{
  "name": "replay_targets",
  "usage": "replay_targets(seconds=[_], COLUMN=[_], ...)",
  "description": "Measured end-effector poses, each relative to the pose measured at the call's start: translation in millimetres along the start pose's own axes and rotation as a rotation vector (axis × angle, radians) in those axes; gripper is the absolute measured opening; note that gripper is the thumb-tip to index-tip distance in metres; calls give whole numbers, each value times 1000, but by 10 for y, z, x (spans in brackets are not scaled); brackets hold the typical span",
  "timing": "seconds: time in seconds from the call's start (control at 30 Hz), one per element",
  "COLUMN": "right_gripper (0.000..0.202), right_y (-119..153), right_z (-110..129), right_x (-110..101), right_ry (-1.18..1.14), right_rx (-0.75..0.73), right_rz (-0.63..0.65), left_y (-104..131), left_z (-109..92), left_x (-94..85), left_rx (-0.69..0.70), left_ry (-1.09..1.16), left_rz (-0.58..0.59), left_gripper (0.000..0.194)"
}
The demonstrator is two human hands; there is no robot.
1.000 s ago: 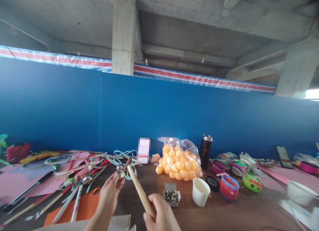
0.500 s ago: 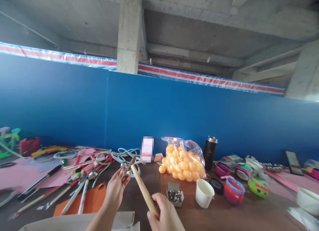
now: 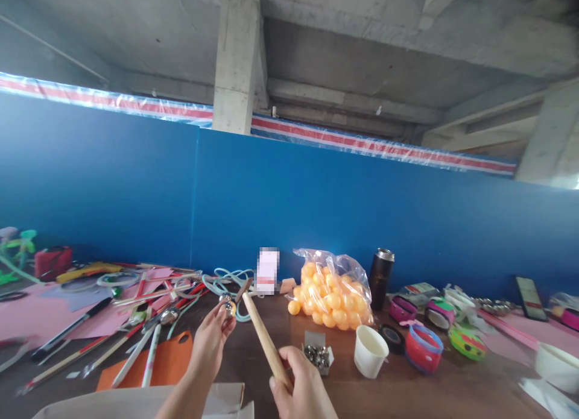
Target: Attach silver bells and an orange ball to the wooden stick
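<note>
My right hand grips the lower end of a wooden stick that slants up and to the left over the brown table. My left hand pinches a small shiny metal ball right beside the stick's upper tip. A thin brown strip sticks out at that tip. A small open box of metal balls sits just right of my right hand.
A plastic bag of orange balls, a black flask, a white paper cup and tape rolls lie to the right. Pink paper, sticks, pens and an orange sheet cover the left. A blue wall stands behind.
The view has shifted a little to the left. My hands keep the same grips; the stick's tip and the ball stay close together.
</note>
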State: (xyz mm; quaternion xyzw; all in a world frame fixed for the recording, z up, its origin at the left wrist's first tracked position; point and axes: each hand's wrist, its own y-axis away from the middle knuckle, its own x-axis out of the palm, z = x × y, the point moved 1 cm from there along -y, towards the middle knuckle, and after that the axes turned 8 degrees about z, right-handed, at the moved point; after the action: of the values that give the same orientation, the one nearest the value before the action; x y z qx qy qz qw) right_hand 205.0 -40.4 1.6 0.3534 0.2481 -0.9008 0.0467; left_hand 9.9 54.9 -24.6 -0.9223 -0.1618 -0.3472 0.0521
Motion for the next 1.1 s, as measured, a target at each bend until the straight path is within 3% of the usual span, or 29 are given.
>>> replay_targets(seconds=[0.13,0.4,0.63,1.1], right_gripper=[27,29,31,34], right_y=[-6,-2,5,-1], right_z=[0,27,23,-3], right_x=[-33,-16,11,47], right_ry=[-39,6,10,33], right_rx=[-9,-16,-26,-44], right_rz=[-38,60,44,43], left_y=[-12,59,74,18], left_z=[12,-34,-50,-11], left_x=[-3,47,61,7], left_rx=[6,23,14,29], left_ry=[18,14,-19,-79], left_rz=[-10,-17,-33,-61], left_gripper=[18,14,13,22])
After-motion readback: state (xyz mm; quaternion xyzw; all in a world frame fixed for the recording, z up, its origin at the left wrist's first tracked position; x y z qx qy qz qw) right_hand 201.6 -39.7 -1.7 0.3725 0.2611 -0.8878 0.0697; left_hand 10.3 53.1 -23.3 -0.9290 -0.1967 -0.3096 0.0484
